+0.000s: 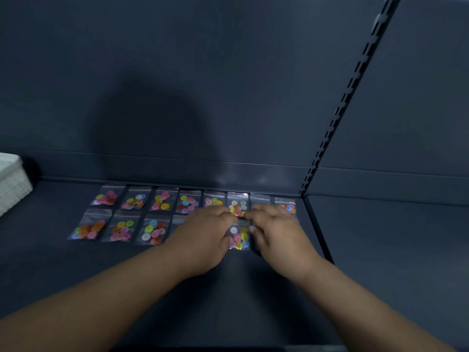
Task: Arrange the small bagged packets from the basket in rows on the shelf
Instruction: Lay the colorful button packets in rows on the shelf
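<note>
- Packets of coloured buttons lie in two rows on the dark shelf [177,288]: a back row along the rear wall, and a front row started at the left with three packets in plain view.
- One button packet [238,237] sits in the front row between the two hands, just below a back-row packet [238,205]; this looks like the one being set down.
- To do this step well, I judge it should be squared with the packet behind it, with its edges parallel to its neighbours and the same gap kept as in the rest of the row.
- A flat press on the bag would stop the slippery plastic from sliding as the hands let go.
- Left hand [203,232] is loosely curled, fingers bent down, with its fingertips touching the packet's left edge; it hides the front-row places next to it.
- Right hand [276,229] is likewise half-closed, with its fingertips at the packet's top and right edge; it is motion-blurred, so I cannot tell whether it pinches or merely rests.
- A white basket [11,179] stands at the far left of the shelf.
</note>
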Tool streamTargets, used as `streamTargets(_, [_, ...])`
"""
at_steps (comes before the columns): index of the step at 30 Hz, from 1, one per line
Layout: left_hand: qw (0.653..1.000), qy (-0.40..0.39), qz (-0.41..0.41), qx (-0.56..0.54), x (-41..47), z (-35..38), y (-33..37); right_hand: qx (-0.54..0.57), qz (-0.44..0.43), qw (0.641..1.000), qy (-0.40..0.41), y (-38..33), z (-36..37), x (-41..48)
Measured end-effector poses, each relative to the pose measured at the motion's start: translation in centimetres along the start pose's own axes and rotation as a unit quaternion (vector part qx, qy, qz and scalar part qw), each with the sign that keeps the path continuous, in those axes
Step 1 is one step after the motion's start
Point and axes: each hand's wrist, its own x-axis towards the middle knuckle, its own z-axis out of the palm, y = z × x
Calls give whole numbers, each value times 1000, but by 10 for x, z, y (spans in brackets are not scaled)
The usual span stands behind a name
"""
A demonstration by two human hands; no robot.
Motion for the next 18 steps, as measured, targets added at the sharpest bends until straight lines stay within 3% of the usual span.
streamTargets(8, [991, 66, -69, 97, -31, -55, -51, -17, -80, 997, -15, -61, 0, 47])
streamTargets(18, [963, 119, -186, 154, -131, -143, -144, -45, -215, 975, -43, -203, 20, 112])
